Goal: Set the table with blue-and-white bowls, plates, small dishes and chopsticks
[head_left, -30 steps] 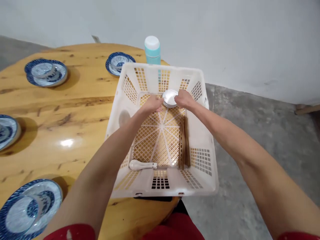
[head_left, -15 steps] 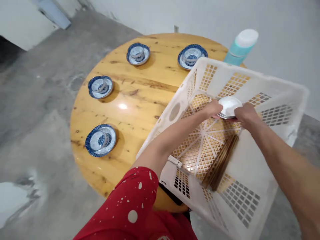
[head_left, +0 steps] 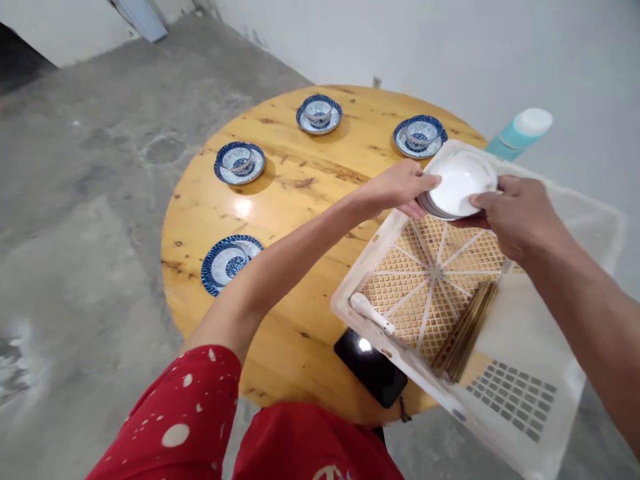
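Note:
A small stack of white dishes (head_left: 463, 183) is held up between my two hands, over the far side of a white plastic basket (head_left: 370, 267). My left hand (head_left: 407, 187) grips the stack's left edge with its thumb on the rim. On the other side, my right hand (head_left: 515, 207) pinches it, thumb over the top dish and fingers beneath. Inside the basket lie a bundle of brown chopsticks (head_left: 465, 330) and a white spoon (head_left: 373, 313).
Blue-and-white plates, each with a bowl, stand around the round wooden table (head_left: 300, 300); one plate (head_left: 215, 270) is partly behind my left forearm. A black phone (head_left: 370, 367) lies at the near edge. A turquoise canister (head_left: 517, 137) stands behind the basket.
Both hands have lifted the dish stack from low inside the basket to above its far rim, nearer to me. The view has shifted, uncovering the phone and the spoon.

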Tool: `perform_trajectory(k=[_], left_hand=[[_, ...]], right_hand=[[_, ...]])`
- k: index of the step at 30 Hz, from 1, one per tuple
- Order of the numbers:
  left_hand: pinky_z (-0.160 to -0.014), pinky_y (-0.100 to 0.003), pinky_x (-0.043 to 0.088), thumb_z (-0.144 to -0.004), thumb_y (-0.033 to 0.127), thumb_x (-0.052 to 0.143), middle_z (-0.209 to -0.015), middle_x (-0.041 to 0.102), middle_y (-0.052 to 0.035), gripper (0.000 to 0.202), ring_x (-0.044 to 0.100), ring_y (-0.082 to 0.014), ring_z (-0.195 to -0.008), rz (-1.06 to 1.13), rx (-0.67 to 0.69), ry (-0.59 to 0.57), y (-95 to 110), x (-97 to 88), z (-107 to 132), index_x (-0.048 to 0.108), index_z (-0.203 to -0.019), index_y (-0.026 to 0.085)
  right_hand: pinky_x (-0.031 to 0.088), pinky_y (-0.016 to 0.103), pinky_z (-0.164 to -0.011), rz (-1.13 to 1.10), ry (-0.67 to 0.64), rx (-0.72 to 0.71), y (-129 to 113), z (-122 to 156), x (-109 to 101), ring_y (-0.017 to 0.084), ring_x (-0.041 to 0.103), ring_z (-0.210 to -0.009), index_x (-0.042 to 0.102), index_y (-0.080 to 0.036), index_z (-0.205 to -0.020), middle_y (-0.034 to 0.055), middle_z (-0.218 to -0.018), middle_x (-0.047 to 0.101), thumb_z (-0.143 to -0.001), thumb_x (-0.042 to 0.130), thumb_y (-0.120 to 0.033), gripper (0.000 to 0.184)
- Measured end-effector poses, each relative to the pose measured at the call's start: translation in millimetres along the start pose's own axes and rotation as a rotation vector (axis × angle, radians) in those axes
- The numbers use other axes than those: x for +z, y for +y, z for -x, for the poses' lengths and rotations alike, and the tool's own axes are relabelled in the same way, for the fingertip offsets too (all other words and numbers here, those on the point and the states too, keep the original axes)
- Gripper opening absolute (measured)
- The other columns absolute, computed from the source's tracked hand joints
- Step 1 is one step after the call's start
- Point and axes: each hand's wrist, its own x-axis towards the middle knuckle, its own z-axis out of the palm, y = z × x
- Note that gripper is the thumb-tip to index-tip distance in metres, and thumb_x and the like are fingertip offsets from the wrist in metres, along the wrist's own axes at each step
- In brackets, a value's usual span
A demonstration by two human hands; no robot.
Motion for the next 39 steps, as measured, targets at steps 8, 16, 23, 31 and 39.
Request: perform_trajectory(k=[8, 16, 23, 31, 39], left_hand=[[-0.080, -0.032, 0.059, -0.095, 0.042, 0.056, -0.077, 0.069, -0.0075, 0.030, 0.073, -0.0206, -0.084, 0.254, -0.040, -0.088, -6.4, -109.9, 89.0, 0.059, -0.090, 0.013], [-0.070, -0.033, 0.060, -0.094, 0.033, 0.052, -0.068, 0.070, -0.0072, 0.023, 0.072, -0.0205, -0.068, 0.324, -0.255, -0.132, -118.8, -178.0, 84.4, 0.060, -0.086, 0.013], [-0.078, -0.036, 0.060, -0.090, 0.026, 0.055, -0.081, 0.074, -0.0108, 0.016, 0.073, -0.0210, -0.074, 0.393, -0.269, -0.137, -172.9, -189.3, 51.4, 0.063, -0.094, 0.012], [-0.070, -0.038, 0.062, -0.085, 0.028, 0.062, -0.071, 0.069, -0.0068, 0.012, 0.073, -0.0217, -0.070, 0.337, -0.283, -0.009, -191.8, -185.8, 12.2, 0.062, -0.086, 0.016], [-0.079, -0.045, 0.059, -0.092, 0.023, 0.049, -0.077, 0.068, -0.0092, 0.019, 0.073, -0.0249, -0.078, 0.186, -0.229, -0.080, -198.8, -189.5, 4.8, 0.065, -0.095, 0.013]], right_hand=[[0.062, 0.037, -0.055, 0.027, -0.185, 0.016, -29.0, 21.2, 146.1, 0.017, 0.064, -0.062, 0.061, -0.012, -0.081, 0.0068, -0.077, 0.066, -0.073, 0.059, -0.003, 0.012], [0.057, 0.028, -0.047, 0.136, -0.244, 0.331, 4.7, 16.7, 276.2, 0.018, 0.063, -0.057, 0.056, -0.015, -0.074, 0.0037, -0.061, 0.062, -0.069, 0.053, 0.000, 0.016], [0.059, 0.035, -0.053, 0.194, -0.148, 0.413, 28.0, -10.4, 324.1, 0.018, 0.063, -0.060, 0.053, -0.016, -0.075, 0.0056, -0.070, 0.062, -0.068, 0.049, 0.001, 0.019], [0.061, 0.039, -0.056, 0.190, -0.071, 0.434, 48.9, -36.1, 342.9, 0.021, 0.065, -0.070, 0.057, -0.017, -0.084, 0.0088, -0.082, 0.065, -0.069, 0.049, -0.002, 0.022], [0.059, 0.036, -0.061, 0.349, -0.193, 0.376, 57.4, -35.5, 340.0, 0.023, 0.068, -0.070, 0.063, -0.014, -0.098, 0.0137, -0.091, 0.071, -0.073, 0.048, -0.009, 0.029]])
